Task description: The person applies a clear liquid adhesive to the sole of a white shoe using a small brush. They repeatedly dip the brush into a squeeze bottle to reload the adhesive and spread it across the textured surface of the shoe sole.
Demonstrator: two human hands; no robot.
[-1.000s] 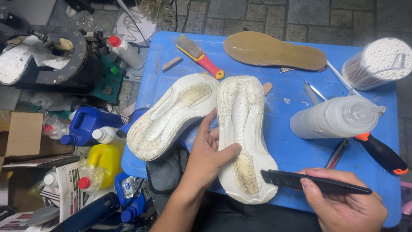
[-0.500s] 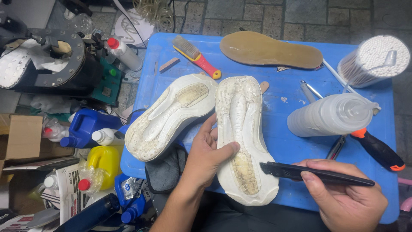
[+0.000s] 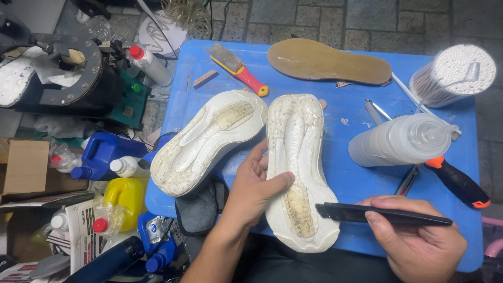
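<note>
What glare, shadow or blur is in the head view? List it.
Head view: sharp overall, evenly lit; mild glare on the squeeze bottle; soft shadow under the left hand and the sole it holds; the brush in the right hand shows no motion blur.

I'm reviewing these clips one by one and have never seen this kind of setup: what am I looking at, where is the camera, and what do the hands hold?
There is no machine here. One camera sits on a person's head and looks down at their two bare hands over a blue table. The left hand grips a white sole, underside up, thumb across its middle. The right hand holds a flat black tool, its tip at the sole's edge. A second white sole lies beside the first. Also on the table: a tan insole, a red-handled brush, a squeeze bottle on its side, a tub of cotton swabs and an orange-and-black handled tool. Bottles and jugs crowd the floor at the left.
</note>
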